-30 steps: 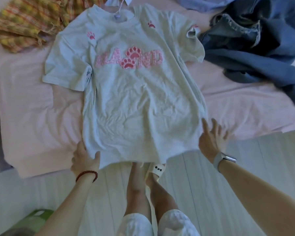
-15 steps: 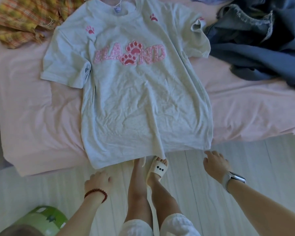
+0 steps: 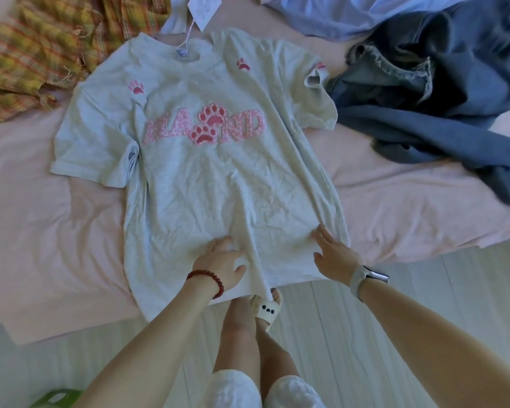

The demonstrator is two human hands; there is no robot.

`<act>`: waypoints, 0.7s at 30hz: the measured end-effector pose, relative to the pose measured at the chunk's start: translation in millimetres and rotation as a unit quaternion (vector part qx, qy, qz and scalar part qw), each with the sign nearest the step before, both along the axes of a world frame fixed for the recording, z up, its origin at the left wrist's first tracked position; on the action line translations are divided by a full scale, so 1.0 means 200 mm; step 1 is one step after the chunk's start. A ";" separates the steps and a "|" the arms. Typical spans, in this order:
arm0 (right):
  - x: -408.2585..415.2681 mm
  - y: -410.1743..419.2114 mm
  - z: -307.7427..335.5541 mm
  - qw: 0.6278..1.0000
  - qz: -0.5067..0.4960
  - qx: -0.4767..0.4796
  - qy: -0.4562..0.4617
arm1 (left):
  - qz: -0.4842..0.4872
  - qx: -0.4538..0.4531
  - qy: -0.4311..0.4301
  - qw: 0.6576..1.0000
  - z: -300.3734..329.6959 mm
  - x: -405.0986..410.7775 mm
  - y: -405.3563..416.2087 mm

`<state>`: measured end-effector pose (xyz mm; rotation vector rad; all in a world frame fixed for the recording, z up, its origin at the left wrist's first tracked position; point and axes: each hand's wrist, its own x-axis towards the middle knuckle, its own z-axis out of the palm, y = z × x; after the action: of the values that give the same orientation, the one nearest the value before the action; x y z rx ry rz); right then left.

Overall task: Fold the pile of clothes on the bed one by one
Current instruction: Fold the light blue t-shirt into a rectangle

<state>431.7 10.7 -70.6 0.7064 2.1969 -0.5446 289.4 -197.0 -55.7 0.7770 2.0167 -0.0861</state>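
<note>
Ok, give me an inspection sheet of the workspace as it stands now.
Surface: pink bed sheet, wrinkled.
Job's things: grey T-shirt spread face up, hem hanging over the bed's edge.
Clutter: plaid garment, denim garment, light blue garment, paper tag.
Grippers: left hand and right hand rest on the shirt near the hem, fingers relaxed.
Cables: nothing seen.
Surroundings: pale plank floor, green object at the bottom edge.

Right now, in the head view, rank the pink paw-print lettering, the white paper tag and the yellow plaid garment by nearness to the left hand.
1. Pink paw-print lettering, on the shirt's chest, straight ahead.
2. Yellow plaid garment, far left corner.
3. White paper tag, top edge, beyond the collar.
</note>
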 end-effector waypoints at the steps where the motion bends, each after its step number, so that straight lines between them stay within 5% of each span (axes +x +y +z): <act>1: -0.01 0.03 0.02 1.000 -0.023 0.006 -0.013 | 0.014 0.006 0.003 1.000 0.02 -0.03 0.02; 10: -0.71 0.43 0.19 0.928 -0.268 0.080 0.245 | 0.047 0.132 0.111 0.984 0.13 -0.69 0.50; 15: -1.04 0.68 0.21 0.936 -0.141 0.191 0.261 | -0.009 0.154 0.118 0.981 0.08 -0.93 0.75; 21: -1.34 0.85 0.06 0.958 0.043 0.228 0.171 | -0.034 0.122 0.109 0.986 -0.02 -0.99 0.91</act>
<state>163.9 181.5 -59.2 0.7925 2.7062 -0.1111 92.2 -15.6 -59.9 1.0294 2.2356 0.0390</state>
